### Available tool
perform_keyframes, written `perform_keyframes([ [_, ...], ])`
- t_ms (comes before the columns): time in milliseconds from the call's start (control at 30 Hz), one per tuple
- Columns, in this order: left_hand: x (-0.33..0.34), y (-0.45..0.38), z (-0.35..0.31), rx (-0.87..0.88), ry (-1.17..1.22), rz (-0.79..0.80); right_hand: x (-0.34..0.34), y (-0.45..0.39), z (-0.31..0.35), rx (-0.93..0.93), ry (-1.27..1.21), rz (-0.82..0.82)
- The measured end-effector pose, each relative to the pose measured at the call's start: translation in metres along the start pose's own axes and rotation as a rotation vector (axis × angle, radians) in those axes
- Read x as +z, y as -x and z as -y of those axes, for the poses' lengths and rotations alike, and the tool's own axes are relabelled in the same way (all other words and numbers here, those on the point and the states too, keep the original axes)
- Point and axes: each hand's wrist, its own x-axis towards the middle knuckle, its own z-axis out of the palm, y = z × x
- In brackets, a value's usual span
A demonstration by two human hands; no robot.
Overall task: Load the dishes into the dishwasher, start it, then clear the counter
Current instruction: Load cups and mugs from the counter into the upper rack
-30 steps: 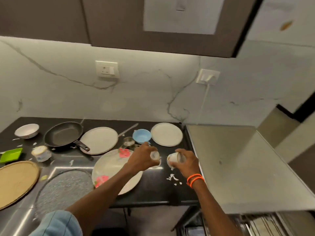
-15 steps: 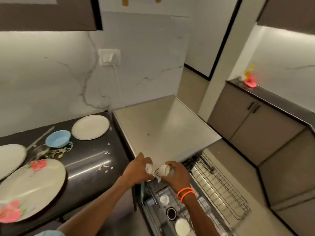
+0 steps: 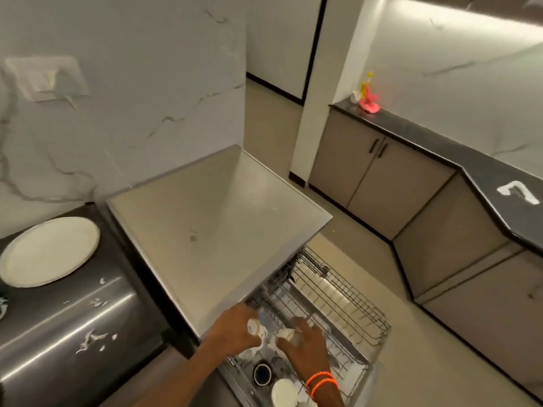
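Both hands hover over the pulled-out wire dishwasher rack (image 3: 338, 292): the left hand (image 3: 235, 329) grips a small white cup (image 3: 255, 330), and the right hand (image 3: 305, 345) curls round another small white cup (image 3: 286, 336). One round white plate (image 3: 50, 251) sits on the dark surface (image 3: 73, 327).

Wearing two bright orange bands (image 3: 321, 382) around the right wrist (image 3: 323, 390); showing both forearms bare, no sleeves reaching into view on either arm.
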Motion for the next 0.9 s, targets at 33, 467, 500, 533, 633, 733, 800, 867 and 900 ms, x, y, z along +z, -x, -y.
perform_keyframes([
  [33, 0.008, -0.011, 0.004, -0.007, 0.013, 0.023, 0.002, -0.004, -0.008, 0.038, -0.021, -0.006],
  [467, 0.085, -0.085, 0.042, -0.197, 0.103, 0.211, 0.046, -0.044, -0.08, 0.459, -0.468, -0.108],
  [500, 0.089, -0.088, 0.044, -0.209, 0.093, 0.207, 0.05, -0.047, -0.083, 0.466, -0.462, -0.098],
  [533, 0.095, -0.092, 0.046, -0.215, 0.077, 0.199, 0.055, -0.051, -0.085, 0.471, -0.444, -0.087],
  [633, 0.109, -0.108, 0.049, -0.217, 0.03, 0.179, 0.066, -0.063, -0.09, 0.463, -0.37, -0.084],
  [733, 0.119, -0.127, 0.05, -0.201, 0.014, 0.179, 0.072, -0.078, -0.091, 0.465, -0.316, -0.098],
  [800, 0.127, -0.138, 0.052, -0.182, 0.011, 0.176, 0.079, -0.088, -0.096, 0.474, -0.284, -0.124],
  [867, 0.135, -0.149, 0.052, -0.159, 0.002, 0.181, 0.085, -0.096, -0.101, 0.473, -0.251, -0.152],
  [900, 0.139, -0.155, 0.052, -0.15, -0.013, 0.189, 0.089, -0.101, -0.105, 0.476, -0.241, -0.161],
])
